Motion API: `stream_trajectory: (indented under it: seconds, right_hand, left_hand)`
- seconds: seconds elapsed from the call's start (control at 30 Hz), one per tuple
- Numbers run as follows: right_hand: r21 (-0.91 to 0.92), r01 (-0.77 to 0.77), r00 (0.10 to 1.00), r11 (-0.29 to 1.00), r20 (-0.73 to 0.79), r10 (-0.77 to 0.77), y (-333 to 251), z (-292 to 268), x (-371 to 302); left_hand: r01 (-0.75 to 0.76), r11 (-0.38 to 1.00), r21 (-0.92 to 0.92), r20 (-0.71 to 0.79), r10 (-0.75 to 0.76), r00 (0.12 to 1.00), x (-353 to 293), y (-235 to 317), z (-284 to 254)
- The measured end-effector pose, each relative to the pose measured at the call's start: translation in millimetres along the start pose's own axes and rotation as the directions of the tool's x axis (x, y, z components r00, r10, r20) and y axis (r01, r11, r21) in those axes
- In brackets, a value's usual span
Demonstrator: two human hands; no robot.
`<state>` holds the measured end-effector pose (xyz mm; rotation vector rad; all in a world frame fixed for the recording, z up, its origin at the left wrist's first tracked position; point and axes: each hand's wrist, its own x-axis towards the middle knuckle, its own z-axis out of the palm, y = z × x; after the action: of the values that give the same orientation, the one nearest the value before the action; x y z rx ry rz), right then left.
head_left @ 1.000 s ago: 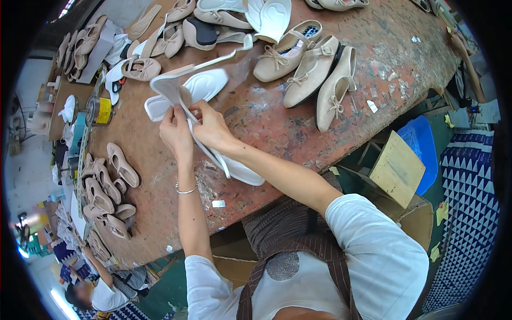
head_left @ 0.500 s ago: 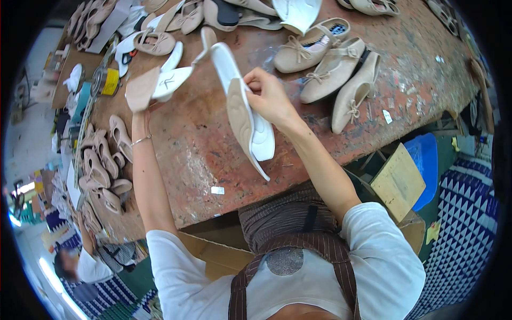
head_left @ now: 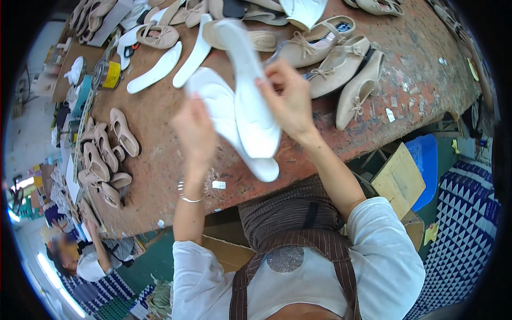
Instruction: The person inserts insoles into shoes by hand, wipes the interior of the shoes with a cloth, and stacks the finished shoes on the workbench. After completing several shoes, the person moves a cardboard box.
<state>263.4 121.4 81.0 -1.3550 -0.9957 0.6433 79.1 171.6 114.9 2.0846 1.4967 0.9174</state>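
Observation:
Two white shoe insoles are held up together over the workbench, overlapping and fanned apart toward their lower ends. My right hand (head_left: 290, 98) pinches the right insole (head_left: 256, 120) by its outer edge, thumb on the white face. At the outer edge of the left insole (head_left: 216, 101) my left hand (head_left: 194, 133) is closed, its fingers smeared by motion. Two more white insoles lie on the bench beyond my left hand: a curved insole (head_left: 156, 69) and a narrow insole (head_left: 194, 50). Just right of my right hand stand several beige bow-trimmed shoes (head_left: 333, 66).
More beige shoes (head_left: 101, 157) cluster at the bench's left edge. A yellow-labelled tin (head_left: 109, 74) stands near black-handled scissors (head_left: 129, 50). Shoes and pieces crowd the far side. A blue bin (head_left: 421, 165) and board (head_left: 399, 181) are below right; a co-worker (head_left: 85, 256) is lower left.
My left hand has come in from the far left to the insoles. The insoles have turned from beige to white faces up. Two white insoles now lie on the bench where my left hand was.

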Motion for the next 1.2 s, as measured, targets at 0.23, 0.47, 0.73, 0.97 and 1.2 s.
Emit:
stream_trajectory:
  seconds: [0.23,0.47,0.73,0.97,1.2]
  right_hand:
    - [0.804,-0.316,0.928,0.503,0.15,0.342,-8.1,-127.1,-47.7]
    - [0.932,-0.314,0.929,0.179,0.264,0.259,-0.7,-130.1,-109.6]
    - [0.629,-0.43,0.901,0.648,0.251,0.355,8.3,-141.5,-109.1]
    - [-0.241,0.199,0.919,0.95,0.382,-0.095,-30.2,-101.6,-109.5]
    - [-0.485,0.667,0.689,0.566,0.69,-0.221,-23.6,-62.7,-115.6]
  left_hand:
    - [-0.38,0.764,0.522,-0.195,0.541,0.818,120.2,-7.6,17.2]
    - [-0.869,0.493,0.04,0.551,0.715,0.431,87.4,69.4,182.6]
    - [-0.069,0.923,-0.379,0.325,0.202,0.924,-41.0,62.5,2.3]
    - [0.374,0.899,-0.228,0.219,-0.327,0.919,-155.2,27.5,-9.3]
    - [0.142,0.956,0.256,-0.348,-0.046,0.937,-205.2,-5.8,-38.6]
